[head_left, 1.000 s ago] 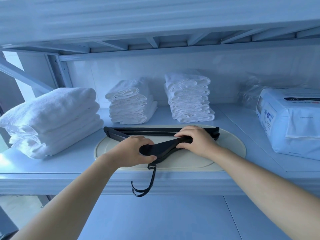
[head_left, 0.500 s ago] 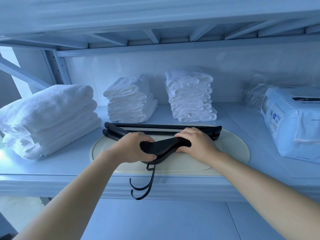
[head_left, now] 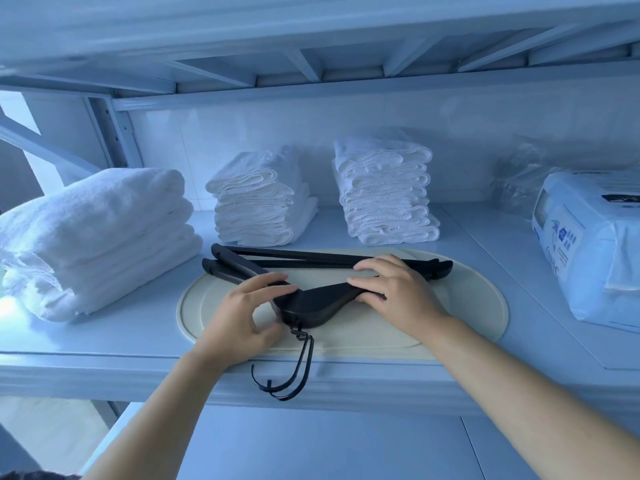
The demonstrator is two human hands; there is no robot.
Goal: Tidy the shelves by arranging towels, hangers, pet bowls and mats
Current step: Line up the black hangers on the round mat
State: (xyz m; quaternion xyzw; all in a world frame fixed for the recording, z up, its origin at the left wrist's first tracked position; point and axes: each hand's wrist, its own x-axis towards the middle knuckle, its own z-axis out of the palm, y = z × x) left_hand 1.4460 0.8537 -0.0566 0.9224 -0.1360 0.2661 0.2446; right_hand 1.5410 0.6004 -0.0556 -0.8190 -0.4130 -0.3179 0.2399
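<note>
Nearest to me, the hooks (head_left: 294,372) of the hangers (head_left: 311,303) dangle over the front edge of the shelf (head_left: 104,344). The hangers are black, stacked one on the other and lying flat on a cream oval mat (head_left: 467,306), which sits on the shelf close to that front edge.

My left hand (head_left: 242,317) grasps the hangers at the neck: the fingers reach over the left shoulder and the thumb curls in below, just beside the base of the hooks. My right hand (head_left: 401,292) lies palm down on the right shoulder, its fingers curled over the top of that arm and holding it.

The hangers' long bars run across the far part of the mat; their left ends stick out past its rim, with the two tips slightly offset.

Left of the mat sits a pile of thick bath towels (head_left: 97,230), near the hangers' left ends. Right of the mat lies a white wrapped pack (head_left: 588,254) with blue print.

Further back, against the wall, stand a low stack (head_left: 259,202) and a tall stack (head_left: 384,188) of thinner white folded towels, set apart from each other. A clear plastic bag (head_left: 519,181) lies in the far right corner behind the pack.
</note>
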